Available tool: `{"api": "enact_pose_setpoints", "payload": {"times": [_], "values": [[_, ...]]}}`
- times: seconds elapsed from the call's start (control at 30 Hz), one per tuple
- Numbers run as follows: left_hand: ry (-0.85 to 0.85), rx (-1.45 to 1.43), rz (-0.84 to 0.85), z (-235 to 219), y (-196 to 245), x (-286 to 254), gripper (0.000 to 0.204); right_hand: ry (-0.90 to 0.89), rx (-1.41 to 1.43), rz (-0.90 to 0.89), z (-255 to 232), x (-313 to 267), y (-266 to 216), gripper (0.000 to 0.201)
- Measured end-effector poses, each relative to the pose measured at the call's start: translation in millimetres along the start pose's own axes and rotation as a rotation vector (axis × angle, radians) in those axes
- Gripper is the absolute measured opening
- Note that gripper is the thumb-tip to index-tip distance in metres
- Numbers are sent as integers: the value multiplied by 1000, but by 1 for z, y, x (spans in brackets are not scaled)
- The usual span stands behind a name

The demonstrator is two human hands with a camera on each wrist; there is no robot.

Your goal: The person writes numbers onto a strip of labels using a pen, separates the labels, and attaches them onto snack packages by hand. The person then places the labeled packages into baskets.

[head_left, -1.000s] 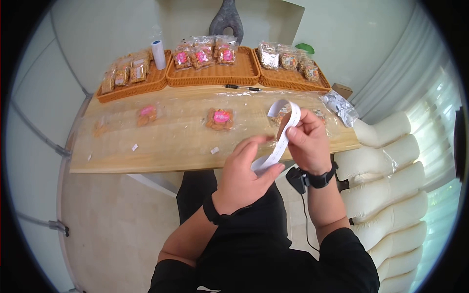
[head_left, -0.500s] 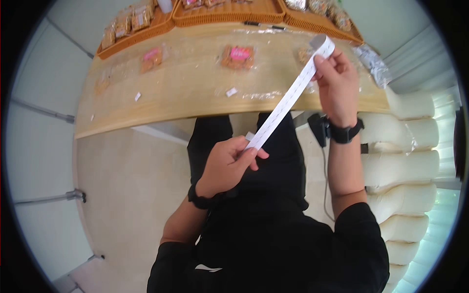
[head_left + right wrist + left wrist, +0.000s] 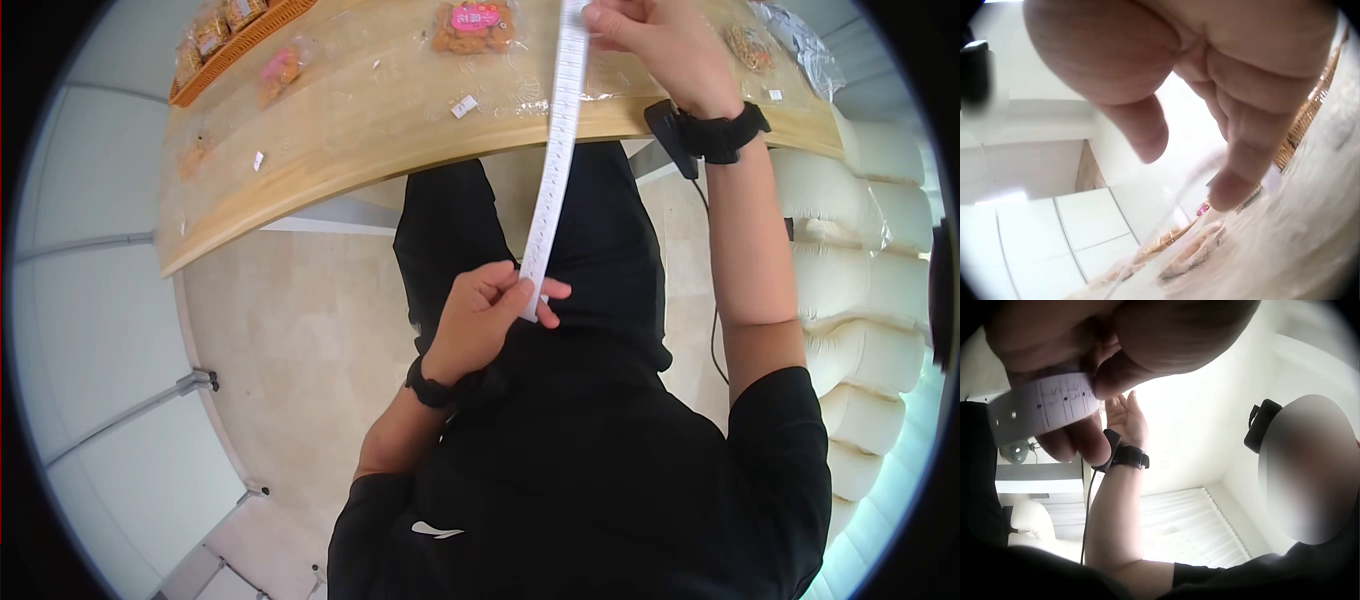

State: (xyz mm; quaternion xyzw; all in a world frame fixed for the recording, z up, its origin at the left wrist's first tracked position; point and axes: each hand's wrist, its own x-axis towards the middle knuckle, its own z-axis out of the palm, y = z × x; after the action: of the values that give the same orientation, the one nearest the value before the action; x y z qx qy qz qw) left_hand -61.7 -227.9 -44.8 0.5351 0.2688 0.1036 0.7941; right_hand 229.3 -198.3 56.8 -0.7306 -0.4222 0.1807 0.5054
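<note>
A long white strip of labels [image 3: 558,150] with small printed marks runs between the hands in the head view. My left hand [image 3: 480,318] pinches its lower end between thumb and fingers, above the lap. In the left wrist view, handwritten figures and lines show on the strip [image 3: 1063,403]. My right hand [image 3: 672,48] is at the strip's upper part, over the table. Seen from the right wrist, its thumb [image 3: 1147,140] and fingers [image 3: 1235,184] stand apart, and the blurred strip [image 3: 1175,203] passes beyond them. The strip's upper end lies outside the head view.
On the wooden table [image 3: 330,140] lie a pink-labelled snack bag [image 3: 474,28], a second one [image 3: 283,70], a bag of mixed snacks [image 3: 748,48] and small white labels [image 3: 464,106]. A wicker tray [image 3: 240,48] stands back left. Cream padded seating [image 3: 860,240] is at the right.
The strip, curled between close hands a second ago, is now stretched long. My right hand has moved up and away, its thumb and fingers parting; my left stays low. The head view has tilted down.
</note>
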Motion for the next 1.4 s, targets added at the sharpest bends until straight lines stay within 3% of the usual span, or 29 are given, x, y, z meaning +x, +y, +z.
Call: {"api": "enact_pose_setpoints", "payload": {"times": [0.1, 0.17, 0.23, 0.3, 0.37, 0.43, 0.53, 0.63, 0.7, 0.73, 0.83, 1.07, 1.13, 1.37, 1.4], "values": [[80, -18, 40, -4, -2, 9, 21, -66, -200, -129, -2, -3, 36, 37], [97, -208, 107, 0, 1, 15, 22, -23, 48, -294, -4, -25, 38, 23], [73, -315, 135, 3, 6, 21, 22, -170, 50, -110, -8, -68, 27, 31], [45, -422, 159, 7, 13, 29, 22, -435, 82, -257, -10, -101, 34, 33], [8, -579, 216, 12, 22, 37, 20, -482, 145, -315, 2, -123, 44, 41], [62, -565, 193, 17, 30, 42, 20, -400, 325, -199, 17, -147, 49, 70], [119, -571, 186, 21, 33, 51, 21, -326, 380, -99, 28, -161, 53, 73], [88, -630, 219, 20, 32, 56, 20, -268, 379, -90, 33, -167, 59, 63], [150, -627, 281, 22, 35, 58, 15, -343, 272, -39, 30, -170, 63, 45], [156, -633, 315, 20, 34, 60, 15, -255, 309, -119, 34, -170, 64, 26], [182, -556, 313, 19, 38, 60, 13, -333, 382, -37, 30, -172, 67, 16], [154, -415, 391, 13, 18, 50, 15, -301, 551, 103, 37, -177, 73, 11], [219, -74, 377, 13, 23, 46, 15, -301, 633, 194, 37, -178, 73, 10], [246, -44, 344, 20, 28, 44, 9, -343, 642, 208, 36, -175, 76, 14], [258, -26, 345, 21, 28, 44, 9, -298, 563, 98, 36, -172, 76, 17]]}}
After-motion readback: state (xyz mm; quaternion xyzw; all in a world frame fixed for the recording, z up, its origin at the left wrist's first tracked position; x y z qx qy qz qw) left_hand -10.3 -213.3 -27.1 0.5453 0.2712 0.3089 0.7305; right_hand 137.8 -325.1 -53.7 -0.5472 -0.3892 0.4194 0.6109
